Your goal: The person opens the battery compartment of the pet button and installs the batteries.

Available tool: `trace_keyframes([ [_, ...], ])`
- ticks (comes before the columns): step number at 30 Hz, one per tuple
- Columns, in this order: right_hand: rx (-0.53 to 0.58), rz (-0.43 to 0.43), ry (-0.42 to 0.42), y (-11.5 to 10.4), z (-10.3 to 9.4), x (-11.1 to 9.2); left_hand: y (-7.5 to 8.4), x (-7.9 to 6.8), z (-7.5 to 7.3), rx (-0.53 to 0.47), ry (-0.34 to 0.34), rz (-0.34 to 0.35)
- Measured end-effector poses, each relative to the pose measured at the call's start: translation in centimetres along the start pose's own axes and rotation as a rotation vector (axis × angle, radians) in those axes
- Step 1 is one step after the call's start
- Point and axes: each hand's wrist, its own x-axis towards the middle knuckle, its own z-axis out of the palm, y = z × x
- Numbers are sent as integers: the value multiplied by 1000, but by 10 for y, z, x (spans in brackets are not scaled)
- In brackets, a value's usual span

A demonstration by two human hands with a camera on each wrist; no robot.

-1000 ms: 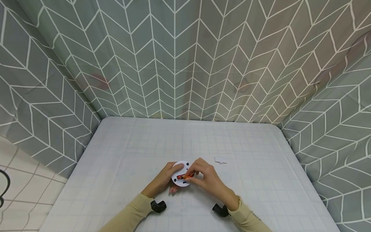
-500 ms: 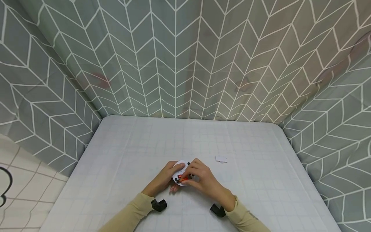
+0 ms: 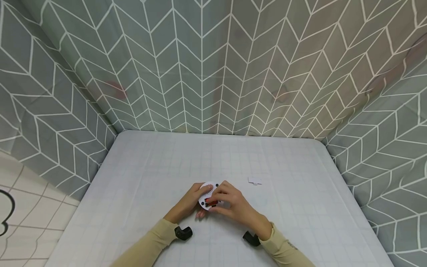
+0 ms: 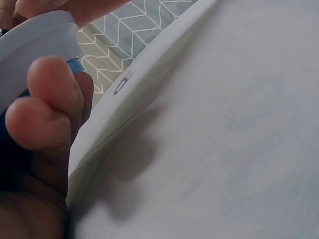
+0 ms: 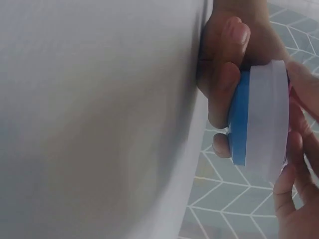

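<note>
A round white device (image 3: pixel 209 195) with a blue back (image 5: pixel 239 124) is held up by my left hand (image 3: pixel 193 197), thumb on its white face and fingers behind it. Red-orange batteries (image 3: pixel 211 203) show in a compartment on that face, partly covered by fingers. My right hand (image 3: pixel 231 199) bends over the compartment, thumb and fingertips pinching at a battery there. In the right wrist view these fingertips meet the white face edge-on, and the battery itself is mostly hidden. The left wrist view shows the device's white rim (image 4: pixel 50 37) above my left fingertips.
A small white cover (image 3: pixel 255 180) with a tab lies on the table (image 3: pixel 160 159), right of and beyond the hands. Patterned curtains (image 3: pixel 213 74) hang behind and on both sides. Each wrist carries a black camera mount (image 3: pixel 183 233).
The orange battery that stuck out between the right fingers has gone down into the compartment, and the fingers have moved slightly left over it. The left hand keeps its hold on the device.
</note>
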Motion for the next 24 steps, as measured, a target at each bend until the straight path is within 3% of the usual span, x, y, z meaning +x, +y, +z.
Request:
trace_keyframes([
  [4,-46,-68,-37,-1,2,0,2,0,0,7,-1,4],
  [14,-146,-99,-71,-4,0,-3,3,0,1,-2,-18,-7],
  [24,-176,-157,-73,-3,0,-1,3,0,0,-17,-20,-3],
])
